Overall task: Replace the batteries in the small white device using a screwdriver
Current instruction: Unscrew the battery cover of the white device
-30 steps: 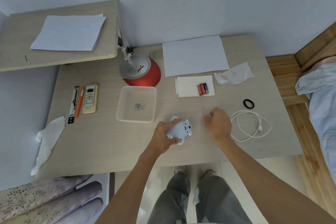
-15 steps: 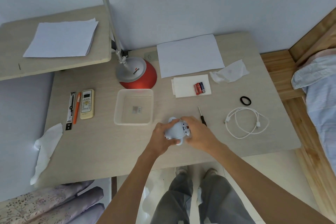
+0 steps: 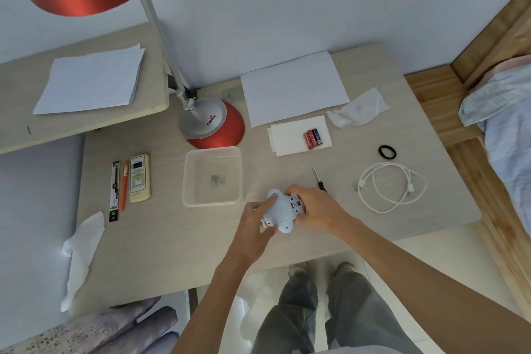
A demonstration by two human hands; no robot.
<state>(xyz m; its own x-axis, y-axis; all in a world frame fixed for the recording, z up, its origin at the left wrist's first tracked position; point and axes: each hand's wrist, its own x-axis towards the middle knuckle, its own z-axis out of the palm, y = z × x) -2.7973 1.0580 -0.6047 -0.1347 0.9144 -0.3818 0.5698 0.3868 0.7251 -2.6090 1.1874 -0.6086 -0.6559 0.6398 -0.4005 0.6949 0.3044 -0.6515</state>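
The small white device (image 3: 280,210), a rounded toy-like shape with stubby limbs, lies near the desk's front edge. My left hand (image 3: 254,220) grips its left side. My right hand (image 3: 316,207) holds its right side, fingers curled over the part with a small red switch. The screwdriver (image 3: 319,180) lies on the desk just behind my right hand, free of both hands. Several batteries (image 3: 312,138), red and dark blue, rest on a folded white tissue (image 3: 287,138) further back.
A clear plastic tray (image 3: 212,177) stands left of the device. A red desk lamp base (image 3: 214,123), a white paper sheet (image 3: 293,86), a crumpled tissue (image 3: 359,109), a black ring (image 3: 387,151), a white cable (image 3: 390,187), a remote control (image 3: 139,178) and pens (image 3: 119,190) lie around.
My right hand let go of the screwdriver, left it on the desk and moved left onto the white device. My left hand stayed on the device.
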